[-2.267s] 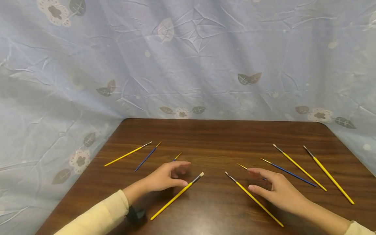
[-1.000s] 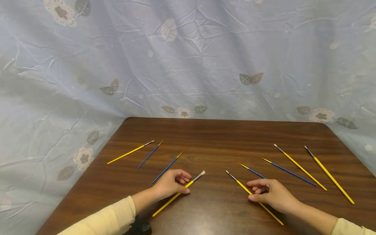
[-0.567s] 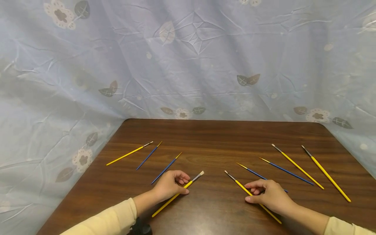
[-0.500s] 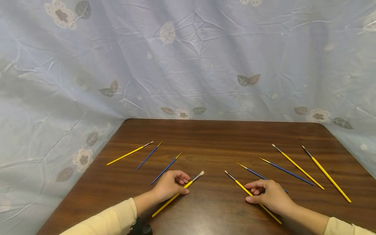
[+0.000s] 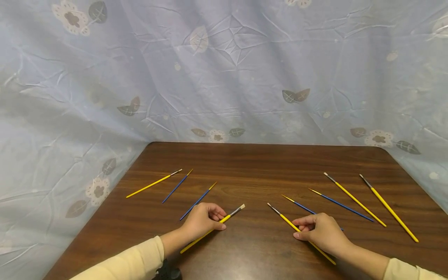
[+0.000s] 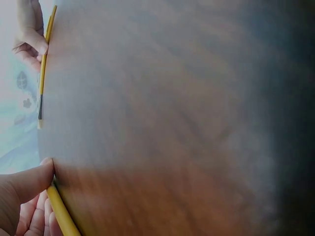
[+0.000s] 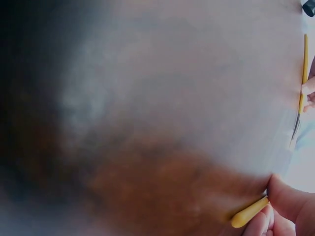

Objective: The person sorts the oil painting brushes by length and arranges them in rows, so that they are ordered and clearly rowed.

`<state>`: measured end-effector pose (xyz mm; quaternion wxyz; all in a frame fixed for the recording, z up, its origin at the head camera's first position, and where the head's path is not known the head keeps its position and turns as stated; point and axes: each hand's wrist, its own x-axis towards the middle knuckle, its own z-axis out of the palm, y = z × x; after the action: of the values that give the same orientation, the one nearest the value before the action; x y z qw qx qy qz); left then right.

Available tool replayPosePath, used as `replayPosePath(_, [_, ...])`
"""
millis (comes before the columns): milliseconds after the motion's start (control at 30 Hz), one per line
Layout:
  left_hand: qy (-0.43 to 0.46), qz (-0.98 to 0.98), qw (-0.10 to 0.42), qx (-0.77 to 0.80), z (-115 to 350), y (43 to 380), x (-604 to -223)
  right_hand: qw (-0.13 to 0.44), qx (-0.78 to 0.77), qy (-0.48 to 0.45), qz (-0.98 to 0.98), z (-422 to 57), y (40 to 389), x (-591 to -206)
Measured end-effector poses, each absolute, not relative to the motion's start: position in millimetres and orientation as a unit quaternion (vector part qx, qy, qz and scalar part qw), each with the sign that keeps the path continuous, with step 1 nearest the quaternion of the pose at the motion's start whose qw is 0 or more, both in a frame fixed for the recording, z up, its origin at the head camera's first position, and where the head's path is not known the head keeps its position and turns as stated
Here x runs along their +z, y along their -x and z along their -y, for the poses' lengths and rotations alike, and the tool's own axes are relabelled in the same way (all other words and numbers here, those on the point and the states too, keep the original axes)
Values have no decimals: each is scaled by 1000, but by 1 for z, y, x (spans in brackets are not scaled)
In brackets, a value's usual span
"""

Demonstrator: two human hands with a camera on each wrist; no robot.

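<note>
Evidently the step in hand is gripping one brush per side: the left hand (image 5: 204, 219) pinches a broad-tipped brush (image 5: 225, 219) and the right hand (image 5: 323, 231) a narrower-tipped brush (image 5: 289, 223), both holds narrow, thumb against fingers. Both sit well short of the worktop (image 5: 245, 165)'s far edge, bristles angled toward it; whether they touch the wood cannot be told. Loose yellow brushes lie near its left edge (image 5: 150, 185) and right edge (image 5: 394, 214). Any lift from here would call for steady pinches, clear of the nearest blue brushes (image 5: 197, 202) (image 5: 304, 207)
</note>
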<state>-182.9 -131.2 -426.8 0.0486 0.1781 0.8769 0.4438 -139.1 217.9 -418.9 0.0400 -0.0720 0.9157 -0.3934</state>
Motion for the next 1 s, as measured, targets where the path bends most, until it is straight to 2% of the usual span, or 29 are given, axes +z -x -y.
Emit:
replayPosePath(200, [-181,-870,51,456,131,182,-425,36,-393,62,-917,-217,139,-417])
replayPosePath(433, [-180,-873,47,450,130,182,-423,18,-381,105,-918,-219,139,-416])
replayPosePath(767, [-169,-876,45,450,129,186,-425,0,-386,109,-916,-219,139,-416])
replayPosePath(1000, [-149,-864,63,477,130,184,-426,3,-394,111,-913,-219,139,-416])
